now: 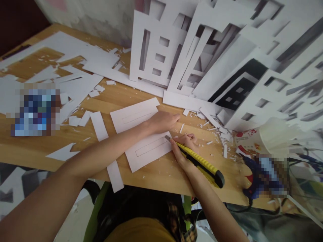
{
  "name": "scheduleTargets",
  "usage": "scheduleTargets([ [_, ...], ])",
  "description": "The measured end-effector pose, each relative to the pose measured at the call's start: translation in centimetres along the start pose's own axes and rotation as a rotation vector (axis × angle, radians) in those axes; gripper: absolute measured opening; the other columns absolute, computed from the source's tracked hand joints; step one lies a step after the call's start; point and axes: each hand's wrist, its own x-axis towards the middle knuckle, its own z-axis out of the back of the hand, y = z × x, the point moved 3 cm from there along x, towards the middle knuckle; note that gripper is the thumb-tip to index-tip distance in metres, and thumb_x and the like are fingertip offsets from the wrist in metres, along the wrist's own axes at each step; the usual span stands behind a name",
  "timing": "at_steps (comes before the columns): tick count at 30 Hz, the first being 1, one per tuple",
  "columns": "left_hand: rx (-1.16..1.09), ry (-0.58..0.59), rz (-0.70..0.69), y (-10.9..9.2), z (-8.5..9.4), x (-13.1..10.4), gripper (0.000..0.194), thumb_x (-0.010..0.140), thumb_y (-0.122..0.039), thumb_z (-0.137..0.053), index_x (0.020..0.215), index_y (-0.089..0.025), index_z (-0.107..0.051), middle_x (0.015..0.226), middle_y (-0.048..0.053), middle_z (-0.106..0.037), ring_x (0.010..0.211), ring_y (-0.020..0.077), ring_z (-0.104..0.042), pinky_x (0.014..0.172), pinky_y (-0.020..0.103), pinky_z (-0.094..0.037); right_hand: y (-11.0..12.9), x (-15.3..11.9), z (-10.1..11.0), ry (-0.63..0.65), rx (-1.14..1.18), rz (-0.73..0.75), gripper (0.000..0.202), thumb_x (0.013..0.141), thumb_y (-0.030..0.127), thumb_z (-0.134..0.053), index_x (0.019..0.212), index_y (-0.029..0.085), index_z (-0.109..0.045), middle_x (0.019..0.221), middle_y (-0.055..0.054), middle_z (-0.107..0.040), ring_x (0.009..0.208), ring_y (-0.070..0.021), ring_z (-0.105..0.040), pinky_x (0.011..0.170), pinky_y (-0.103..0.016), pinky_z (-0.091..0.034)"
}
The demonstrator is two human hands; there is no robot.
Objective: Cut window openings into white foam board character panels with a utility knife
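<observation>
My right hand (185, 151) grips a yellow and black utility knife (199, 161). Its blade tip rests on a white foam board piece (133, 159), near the right end of a narrow rectangle drawn in pencil. Across the same board reaches my left arm, and my left hand (163, 121) lies on its upper right part, the fingers pointing right and partly hidden. Another long drawn outline shows on the board's upper half, beyond my left forearm. Under that forearm, to the left of the board, lies a narrow white strip (114, 174).
Cut white panels with window openings (153, 50) stand along the back. White offcuts (75, 84) cover the table's left side, near a pixelated item (35, 111). A paper cup (252, 139) and a blue tool with a cord (249, 191) are at right. Small scraps lie around.
</observation>
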Motion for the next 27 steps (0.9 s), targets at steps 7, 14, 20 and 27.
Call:
scheduleTargets([
  [7, -0.016, 0.0, -0.02, 0.18, 0.1, -0.01, 0.029, 0.099, -0.023, -0.034, 0.109, -0.017, -0.061, 0.08, 0.01, -0.072, 0.061, 0.0204, -0.059, 0.054, 0.031, -0.028, -0.38, -0.04, -0.11, 0.031, -0.064, 0.032, 0.007, 0.089, 0.029, -0.069, 0.085, 0.025, -0.065, 0.07, 0.004, -0.067, 0.062, -0.0164, -0.061, 0.09, -0.047, -0.041],
  [14, -0.069, -0.053, 0.051, 0.34, 0.5, -0.24, 0.034, 0.099, -0.029, -0.032, 0.114, -0.018, -0.061, 0.083, 0.009, -0.073, 0.063, 0.0216, -0.061, 0.058, 0.032, -0.034, -0.13, 0.1, 0.26, 0.049, -0.08, 0.061, 0.006, 0.09, 0.031, -0.066, 0.087, 0.025, -0.065, 0.068, 0.004, -0.065, 0.062, -0.0156, -0.061, 0.091, -0.046, -0.042],
  [20, -0.073, -0.068, 0.068, 0.46, 0.32, -0.06, 0.03, 0.097, -0.026, -0.037, 0.113, -0.016, -0.061, 0.082, 0.011, -0.073, 0.067, 0.0232, -0.064, 0.06, 0.032, -0.039, 0.22, 0.27, 0.11, 0.031, -0.076, 0.104, 0.006, 0.09, 0.024, -0.066, 0.086, 0.025, -0.062, 0.067, 0.006, -0.064, 0.061, -0.0144, -0.06, 0.088, -0.044, -0.041],
  [27, -0.065, -0.099, 0.048, 0.65, 0.19, 0.13, 0.032, 0.096, -0.025, -0.039, 0.111, -0.017, -0.065, 0.087, 0.011, -0.074, 0.073, 0.0242, -0.066, 0.062, 0.033, -0.038, -0.31, 0.09, -0.53, 0.041, -0.102, 0.118, 0.007, 0.09, 0.025, -0.066, 0.086, 0.027, -0.06, 0.067, 0.006, -0.065, 0.06, -0.0146, -0.06, 0.088, -0.045, -0.041],
])
